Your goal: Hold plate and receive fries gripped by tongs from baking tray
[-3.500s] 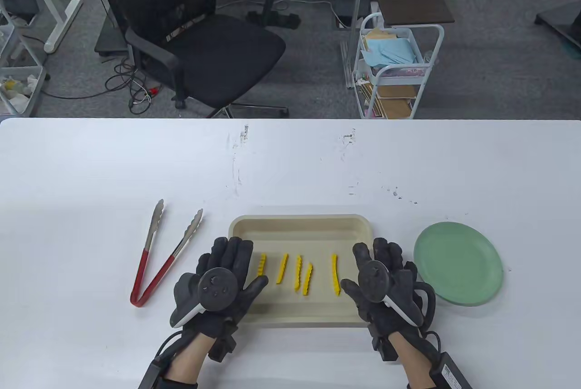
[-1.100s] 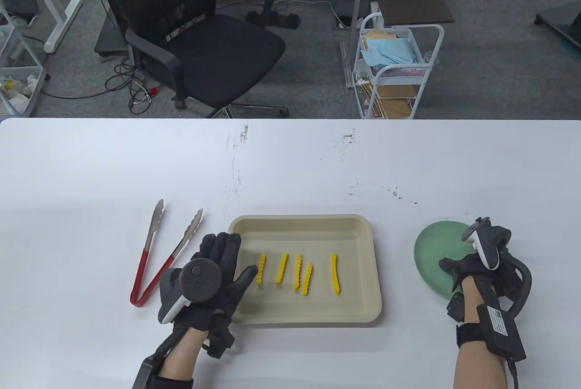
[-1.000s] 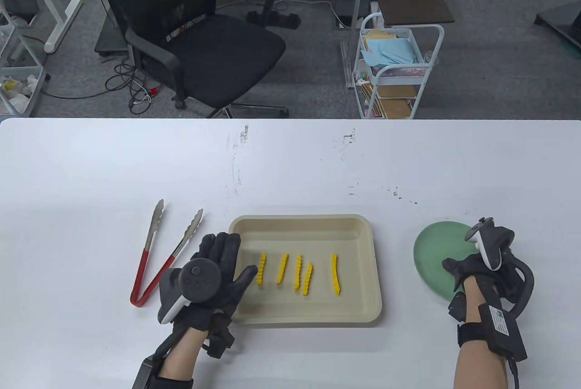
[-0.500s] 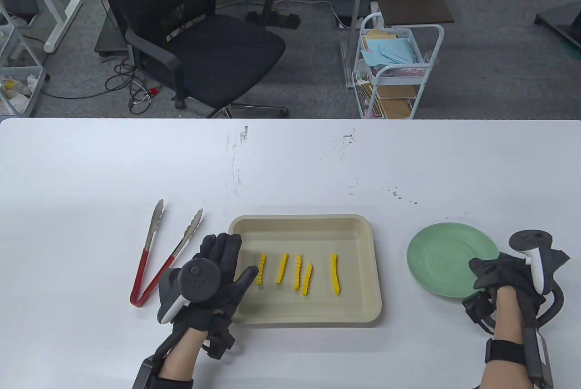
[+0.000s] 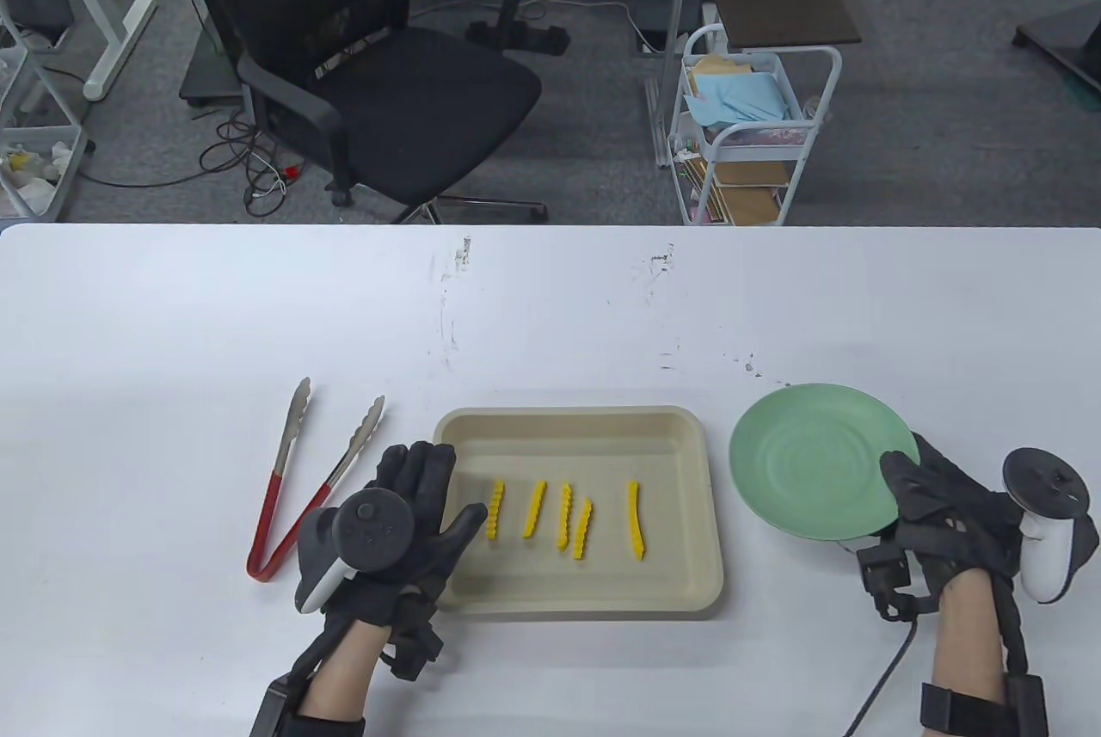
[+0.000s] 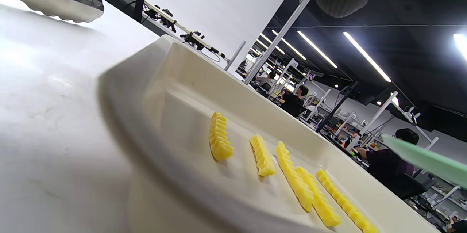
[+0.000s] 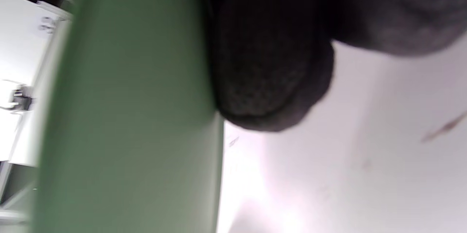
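Right hand (image 5: 946, 513) grasps round green plate (image 5: 808, 462) by rim, lifted beside beige baking tray (image 5: 688, 436). Left hand (image 5: 404, 522) flat, grip released, on tray's left edge.

Shiny metal tongs w/ red coated handles (image 5: 301, 488); matt cream plastic-looking rectangular tray (image 5: 688, 591); ridged yellow crinkle-cut fries (image 5: 563, 518), plastic-looking; matt round green plate (image 5: 808, 462); black knit-cloth gloves (image 5: 946, 513); smooth white tabletop (image 5: 550, 316), scuffed.
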Action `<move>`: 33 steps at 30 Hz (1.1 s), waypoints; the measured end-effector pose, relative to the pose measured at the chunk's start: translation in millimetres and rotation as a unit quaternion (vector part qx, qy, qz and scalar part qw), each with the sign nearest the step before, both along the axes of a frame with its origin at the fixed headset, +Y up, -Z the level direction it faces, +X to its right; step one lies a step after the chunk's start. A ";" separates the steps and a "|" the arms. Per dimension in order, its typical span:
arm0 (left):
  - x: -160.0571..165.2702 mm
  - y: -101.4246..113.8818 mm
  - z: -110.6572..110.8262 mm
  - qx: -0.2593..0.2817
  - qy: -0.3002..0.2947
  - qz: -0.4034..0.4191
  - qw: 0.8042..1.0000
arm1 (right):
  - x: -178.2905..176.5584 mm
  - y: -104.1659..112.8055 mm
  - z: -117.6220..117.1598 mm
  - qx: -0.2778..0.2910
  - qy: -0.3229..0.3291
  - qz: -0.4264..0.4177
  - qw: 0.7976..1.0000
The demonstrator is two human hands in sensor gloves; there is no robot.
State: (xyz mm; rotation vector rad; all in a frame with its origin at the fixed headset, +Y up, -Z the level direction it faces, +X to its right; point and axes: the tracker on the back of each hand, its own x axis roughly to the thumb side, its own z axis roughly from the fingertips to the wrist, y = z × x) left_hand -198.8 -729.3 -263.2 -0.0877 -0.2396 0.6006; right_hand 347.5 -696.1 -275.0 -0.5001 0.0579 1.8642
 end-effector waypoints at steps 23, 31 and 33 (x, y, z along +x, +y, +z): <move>-4.4 12.2 0.3 0.038 0.029 -0.030 0.998 | -80.3 -37.6 11.0 0.096 0.050 -0.029 0.994; -61.6 9.7 -23.3 -0.060 0.185 -0.109 0.975 | -74.1 -47.8 12.2 0.081 0.049 -0.070 0.993; -74.7 5.8 -27.6 -0.077 0.200 -0.141 0.966 | -74.4 -48.2 12.0 0.081 0.051 -0.072 0.993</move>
